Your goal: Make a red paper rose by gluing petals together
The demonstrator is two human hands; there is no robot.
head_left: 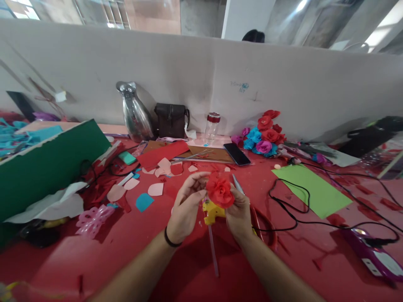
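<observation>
A red paper flower (220,191) is held up over the table, its layered petals facing me. My right hand (238,213) grips it from the right and below, with the fingers partly hidden behind the petals. On the other side, my left hand (188,206) pinches the flower's left edge between thumb and fingers. Below the flower lies a yellow hot glue gun (214,213), partly covered by my right hand. A clear glue stick (213,251) sticks out of it toward me. Scissors (237,184) show just behind my right hand, their handles mostly hidden.
Cut paper petals (145,202) lie to the left, near a green box (47,176). Behind stand a steel jug (135,113), a glass jar (212,128), a phone (236,154) and a paper flower bunch (262,136). A black cable (288,214) runs right to a purple power strip (374,256).
</observation>
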